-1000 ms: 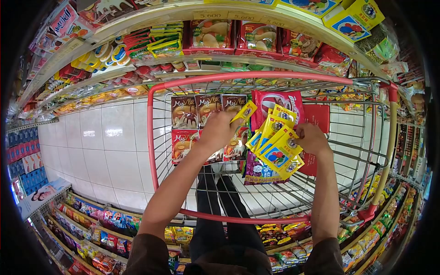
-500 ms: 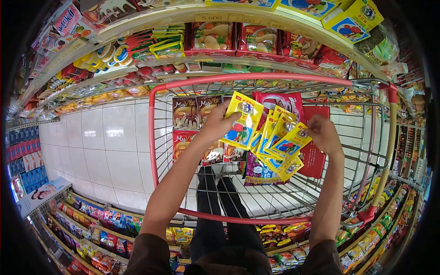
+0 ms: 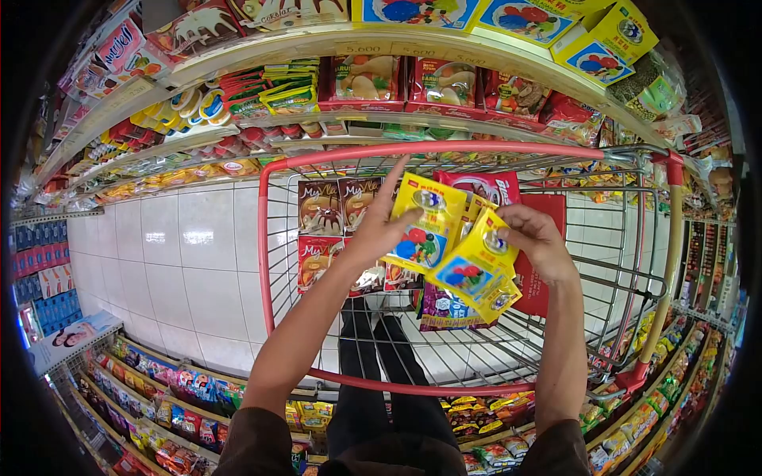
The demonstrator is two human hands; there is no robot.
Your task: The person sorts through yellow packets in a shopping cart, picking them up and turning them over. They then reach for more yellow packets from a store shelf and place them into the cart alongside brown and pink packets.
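My left hand (image 3: 382, 228) pinches a yellow sachet (image 3: 426, 208) printed with blue and red shapes, its thumb on the front and its forefinger stretched upward. My right hand (image 3: 541, 242) is closed on the edge of another yellow sachet (image 3: 479, 255), which overlaps more of the same kind. How many sachets each hand has is hidden by the overlap. Both hands are above the shopping cart (image 3: 444, 148). Beneath them in the cart are brown and red MyVla boxes (image 3: 317, 205), a red packet (image 3: 500, 186) and a purple packet (image 3: 446, 311).
Ahead is a shelf (image 3: 262, 44) stacked with food packets and yellow boxes (image 3: 607, 41). A red panel (image 3: 548, 216) is fixed to the cart's right side. Tiled floor (image 3: 198, 254) shows at left. Behind me run snack racks (image 3: 190, 381).
My right hand has moved left, bringing its sachets against those at my left hand; the wide fan has become a tighter overlap. My left forefinger has lifted. The view has tilted slightly upward.
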